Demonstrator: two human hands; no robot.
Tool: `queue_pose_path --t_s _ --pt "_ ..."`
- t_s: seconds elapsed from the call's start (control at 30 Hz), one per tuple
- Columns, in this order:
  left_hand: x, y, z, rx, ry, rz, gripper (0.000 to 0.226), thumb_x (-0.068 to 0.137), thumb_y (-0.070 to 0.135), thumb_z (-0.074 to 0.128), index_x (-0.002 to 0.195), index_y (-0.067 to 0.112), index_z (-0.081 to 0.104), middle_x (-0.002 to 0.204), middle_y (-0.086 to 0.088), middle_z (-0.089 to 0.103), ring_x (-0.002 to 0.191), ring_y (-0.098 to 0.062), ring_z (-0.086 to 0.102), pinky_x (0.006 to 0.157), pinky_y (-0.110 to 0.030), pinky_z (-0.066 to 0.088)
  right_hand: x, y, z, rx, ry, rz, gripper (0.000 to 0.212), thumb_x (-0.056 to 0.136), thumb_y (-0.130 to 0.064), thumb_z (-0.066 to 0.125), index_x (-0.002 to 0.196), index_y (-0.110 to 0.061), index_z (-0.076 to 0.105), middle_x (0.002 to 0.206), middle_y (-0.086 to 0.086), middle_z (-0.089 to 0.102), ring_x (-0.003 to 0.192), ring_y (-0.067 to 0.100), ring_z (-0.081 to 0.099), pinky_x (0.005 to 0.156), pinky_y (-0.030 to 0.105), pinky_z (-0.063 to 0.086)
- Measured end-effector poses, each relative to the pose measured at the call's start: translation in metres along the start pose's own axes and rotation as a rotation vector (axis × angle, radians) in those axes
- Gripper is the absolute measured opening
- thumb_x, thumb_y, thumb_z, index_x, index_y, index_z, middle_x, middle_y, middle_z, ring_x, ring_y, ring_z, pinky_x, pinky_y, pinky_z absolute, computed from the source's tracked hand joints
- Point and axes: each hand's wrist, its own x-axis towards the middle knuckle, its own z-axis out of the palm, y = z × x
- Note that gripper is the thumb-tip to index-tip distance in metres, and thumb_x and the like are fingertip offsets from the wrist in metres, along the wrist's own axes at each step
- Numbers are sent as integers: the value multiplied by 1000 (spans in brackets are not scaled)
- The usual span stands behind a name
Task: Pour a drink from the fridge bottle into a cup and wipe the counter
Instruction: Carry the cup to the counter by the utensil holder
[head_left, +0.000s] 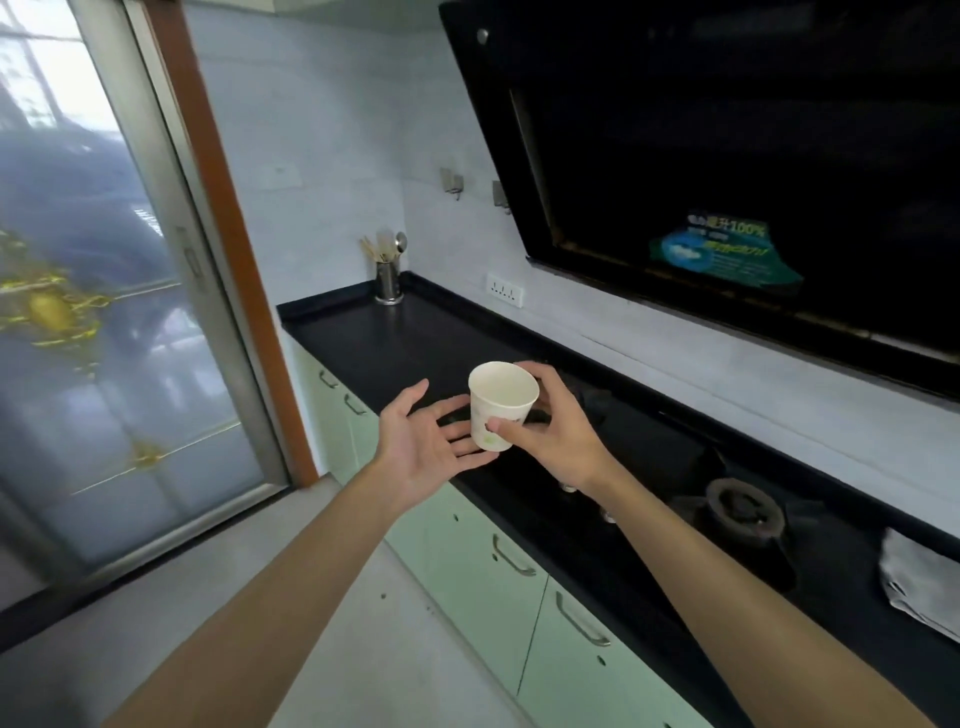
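Note:
A white paper cup (498, 402) with a small green print is held above the front edge of the black counter (395, 343). My right hand (558, 431) grips it from the right, thumb on its front wall. The cup looks empty and tilts slightly toward me. My left hand (421, 441) is open, palm up, with its fingertips just under and beside the cup's base. A grey cloth (919, 582) lies folded on the counter at the far right. No bottle or fridge is in view.
A gas hob with a burner (743, 512) is set into the counter right of my hands. A black range hood (727, 156) hangs above. A metal utensil holder (388, 283) stands in the far corner. Pale green cabinets (483, 566) run below. A sliding glass door (104, 338) is at left.

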Motion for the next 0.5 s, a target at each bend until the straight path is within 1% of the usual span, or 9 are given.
queue_pose_path --t_s 0.07,0.17,0.3,0.4,0.5 --pt "-1 12 -14 -22 24 13 65 96 50 44 138 1 46 128 -36 59 114 -52 61 102 -63 43 10 -1 17 29 -22 -1 64 79 -18 83 132 -22 48 124 -17 59 119 7 56 96 38 55" --pt "-3 24 -32 -77 61 29 63 96 50 45 134 0 49 125 -36 61 112 -52 62 105 -63 42 26 -2 36 49 -59 -5 63 80 -17 83 132 -21 48 126 -12 59 118 9 57 93 35 56" --pt "-6 38 -54 -122 88 51 59 96 49 45 127 -1 52 122 -35 63 113 -51 62 104 -61 43 48 1 60 81 -117 -9 62 79 -14 83 130 -22 50 126 -10 60 119 11 57 88 32 57" --pt "-5 51 -68 -151 129 76 60 96 49 44 129 -1 51 128 -34 59 116 -51 60 102 -62 44 67 4 78 97 -162 -24 61 79 -14 83 130 -22 50 126 -9 60 119 10 57 86 31 57" --pt "3 68 -84 -165 164 103 63 96 50 45 133 -1 50 131 -33 57 116 -51 60 101 -62 45 91 6 97 119 -205 -28 61 79 -13 83 129 -23 50 126 -9 59 117 12 57 80 26 56"
